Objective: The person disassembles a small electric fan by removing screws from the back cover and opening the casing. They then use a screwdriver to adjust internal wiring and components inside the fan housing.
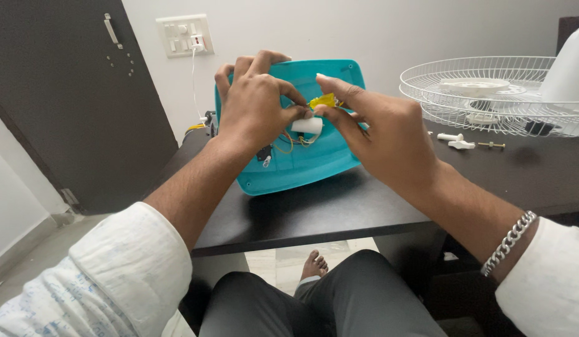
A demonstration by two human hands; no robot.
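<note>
1. A teal plastic housing (pixel 302 168), shaped like a shallow rounded tray, stands tilted on its lower edge on the dark tabletop (pixel 339 209), with its open hollow side facing me.
2. Inside the hollow sit a small white cylinder (pixel 308 126), thin yellow and red wires (pixel 284 146) looping below it, and a small dark part (pixel 264 153) low on the left.
3. A small yellow piece (pixel 324 100), bright and slightly crumpled, sits just above the white cylinder, near the housing's upper middle.
4. My left hand (pixel 255 103) curls over the housing's top left rim; its thumb and forefinger are closed to a narrow pinch at the left end of the yellow piece and the cylinder.
5. My right hand (pixel 380 134) comes in from the right, forefinger stretched over the yellow piece and thumb beneath it, so this grip is nearly closed on that piece.
6. The yellow piece lies between the two grips, touching the fingertips of both hands; whether it is joined to a wire I cannot tell, since my fingers cover its ends.
7. Farther right on the tabletop lie a white wire fan guard (pixel 483 93), small white plastic fittings (pixel 455 141) and a brass-coloured screw (pixel 491 145), all well apart from my hands.
8. A white wall switch plate (pixel 184 35) hangs behind the housing, with a white cable (pixel 194 81) dropping from it.
</note>
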